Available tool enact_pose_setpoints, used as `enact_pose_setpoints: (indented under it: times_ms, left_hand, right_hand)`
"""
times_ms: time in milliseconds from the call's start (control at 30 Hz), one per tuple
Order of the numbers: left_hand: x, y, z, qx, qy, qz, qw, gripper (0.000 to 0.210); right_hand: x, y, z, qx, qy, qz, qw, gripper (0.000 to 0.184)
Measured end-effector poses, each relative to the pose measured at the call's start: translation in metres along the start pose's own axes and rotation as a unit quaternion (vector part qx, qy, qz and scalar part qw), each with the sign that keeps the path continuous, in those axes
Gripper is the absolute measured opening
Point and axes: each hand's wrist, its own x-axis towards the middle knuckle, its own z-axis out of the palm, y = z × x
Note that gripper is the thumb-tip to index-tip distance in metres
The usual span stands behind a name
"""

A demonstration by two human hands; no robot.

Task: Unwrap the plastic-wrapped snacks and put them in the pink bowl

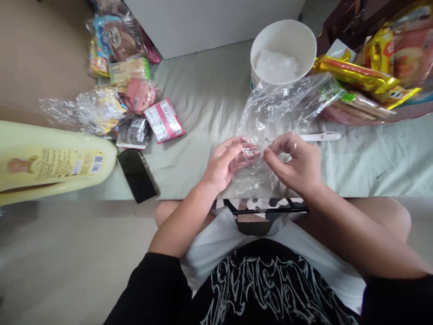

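A crumpled clear plastic bag (270,113) spreads between my two hands and reaches up to the white tub. My left hand (225,162) has its thumb over its fingers with the film between them; shiny plastic covers the fingertips. My right hand (296,162) is curled, thumb and index finger pinching the bag's near part. Just behind my right hand lies a thin white plastic stick-like tool (321,136), its left end under the film. The round white tub (259,47) stands beyond the bag, with a crumpled translucent plastic piece (275,65) inside.
A phone (138,176) lies at the cloth's front edge, beside a large pale yellow bottle (54,158). Packaged snacks (130,72) are heaped at the left, with a pink-and-white packet (164,120) nearest. At the right, a pink basket (352,116) holds yellow snack packs (361,74).
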Motion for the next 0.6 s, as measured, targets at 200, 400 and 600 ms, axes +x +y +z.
enact_pose_setpoints:
  times_ms: [200,400,600]
  left_hand:
    - [0.011,0.010,-0.009,0.063,0.013,0.029,0.997,0.022]
    - [0.014,0.012,-0.017,0.041,-0.018,0.071,0.996,0.032]
    - [0.018,0.008,-0.013,0.146,-0.056,0.031,0.987,0.038]
  right_hand:
    - [-0.004,0.012,0.008,0.120,-0.034,0.029,0.992,0.019]
    - [-0.011,0.019,0.012,0.187,-0.001,0.086,0.978,0.031]
    - [-0.010,0.020,0.010,0.174,-0.010,0.095,0.980,0.066]
